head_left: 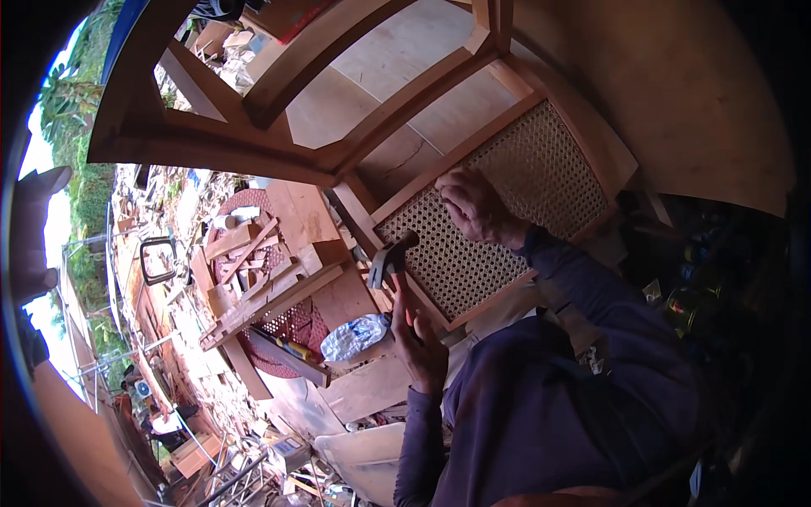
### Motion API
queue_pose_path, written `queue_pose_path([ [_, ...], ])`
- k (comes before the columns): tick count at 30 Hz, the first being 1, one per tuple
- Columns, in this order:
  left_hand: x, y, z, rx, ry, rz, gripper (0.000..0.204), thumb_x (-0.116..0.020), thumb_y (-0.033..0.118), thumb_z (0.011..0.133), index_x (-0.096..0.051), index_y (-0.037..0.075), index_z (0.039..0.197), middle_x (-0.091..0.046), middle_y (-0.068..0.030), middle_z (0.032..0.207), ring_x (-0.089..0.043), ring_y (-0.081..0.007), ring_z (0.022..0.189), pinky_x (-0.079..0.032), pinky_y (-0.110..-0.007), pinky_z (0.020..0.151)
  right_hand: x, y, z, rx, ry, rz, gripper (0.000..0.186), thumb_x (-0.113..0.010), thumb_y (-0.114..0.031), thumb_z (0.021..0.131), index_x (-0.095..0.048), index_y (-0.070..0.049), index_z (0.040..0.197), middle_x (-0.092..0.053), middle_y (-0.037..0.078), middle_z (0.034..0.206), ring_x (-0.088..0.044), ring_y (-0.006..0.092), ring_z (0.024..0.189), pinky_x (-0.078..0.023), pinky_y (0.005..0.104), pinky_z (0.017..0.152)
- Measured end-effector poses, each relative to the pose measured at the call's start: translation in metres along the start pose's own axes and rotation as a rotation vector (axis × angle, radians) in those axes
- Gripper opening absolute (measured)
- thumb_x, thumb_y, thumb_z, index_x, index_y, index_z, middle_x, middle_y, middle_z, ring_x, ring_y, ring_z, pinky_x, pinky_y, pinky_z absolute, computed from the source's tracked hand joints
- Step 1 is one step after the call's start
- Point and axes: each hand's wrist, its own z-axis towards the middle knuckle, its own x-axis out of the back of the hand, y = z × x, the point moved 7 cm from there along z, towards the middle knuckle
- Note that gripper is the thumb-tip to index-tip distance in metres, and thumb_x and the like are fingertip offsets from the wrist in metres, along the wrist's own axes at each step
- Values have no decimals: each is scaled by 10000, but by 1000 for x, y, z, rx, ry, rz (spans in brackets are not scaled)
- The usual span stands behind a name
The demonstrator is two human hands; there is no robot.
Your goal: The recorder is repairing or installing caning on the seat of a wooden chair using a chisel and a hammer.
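Note:
A claw hammer point(392, 258) with a dark head and reddish handle is held upright in my left hand point(418, 351), its fingers wrapped round the handle. The hammer head is beside the near left edge of a wooden frame filled with woven cane webbing point(524, 177). Over the middle of the webbing is my right hand point(477, 207), its fingers curled closed. What those fingers hold, if anything, is hidden. The cane panel is set in a larger wooden furniture frame point(397, 110) with curved rails and open gaps, which rises beyond my hands.
To the left, wood offcuts point(262, 279) lie on a round red woven seat, with a yellow-handled tool point(300, 351) close by. A crumpled blue-and-white plastic bag point(355, 336) sits next to them. Wood scraps litter the ground farther left. A large board point(667, 93) stands at the right.

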Motion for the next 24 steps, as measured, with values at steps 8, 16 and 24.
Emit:
queue_pose_path([
  [8, -26, -83, -64, 243, -217, -275, 501, -459, 150, 1166, -377, 4, 1638, -483, -234, 1638, -479, -336, 1521, -387, -431, 1239, -83, -56, 13, 256, -283, -56, 245, -708, -55, 780, -722, 11, 1016, -660, 151, 1415, -574, 319, 1349, -518, 474, 1058],
  [16, -13, -133, -55, 313, -326, -337, 575, -490, -46, 1085, -355, 14, 1640, -475, -255, 1650, -466, -356, 1543, -389, -421, 1246, -123, -75, 22, 242, -380, -184, 269, -744, -70, 759, -733, -3, 1019, -645, 131, 1463, -562, 319, 1369, -489, 475, 1044],
  [24, -13, -181, -75, 212, -235, -255, 646, -551, -55, 1055, -373, 100, 1656, -644, -245, 1454, -734, -316, 1169, -589, -401, 955, -148, -86, 12, 235, -424, -241, 290, -742, -62, 747, -714, -5, 1030, -617, 133, 1515, -545, 327, 1390, -466, 491, 1072],
])
